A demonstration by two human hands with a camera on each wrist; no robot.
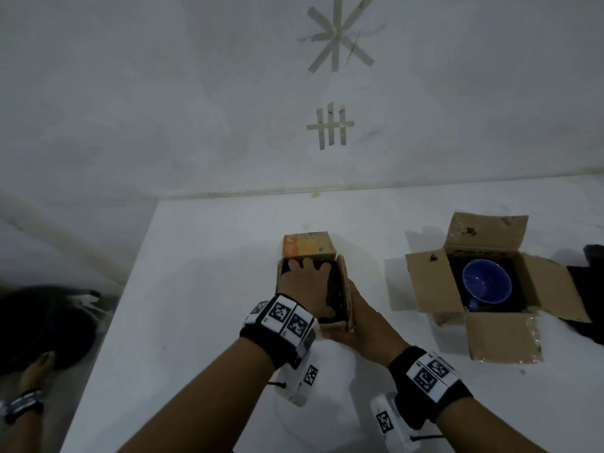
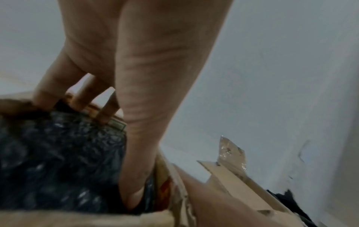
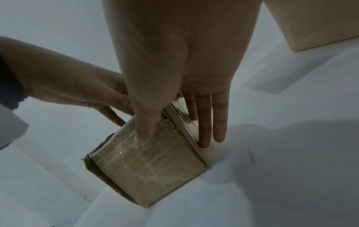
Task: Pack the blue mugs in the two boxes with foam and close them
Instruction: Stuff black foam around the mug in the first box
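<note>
Two hands work on the small box [image 1: 313, 289] near the middle of the white table [image 1: 202, 273]. Left hand [image 1: 305, 286] is spread flat, fingers apart and straight, pressing down on the dark foam [image 2: 58, 153] that fills the open top; the left wrist view shows the fingertips [image 2: 104, 113] at the far edge of the foam, against the printed far flap [image 1: 309, 250]. Right hand [image 1: 356, 318] braces the same box from its right and near side, fingers straight and together along the cardboard wall, thumb laid over the taped corner, as the right wrist view shows. Whether a mug lies under that foam cannot be told; none shows.

To the right stands the bigger box [image 1: 483, 286], its four flaps splayed open, a blue mug [image 1: 486, 284] lying in dark padding inside, handle toward the near side, with no foam over it. More dark material [image 1: 588, 289] lies at the table's right edge.

By my reading, the small box is at the top-foam stage and its flaps remain to be folded down. The bigger box needs covering foam and closing, so roughly half the work is left.
</note>
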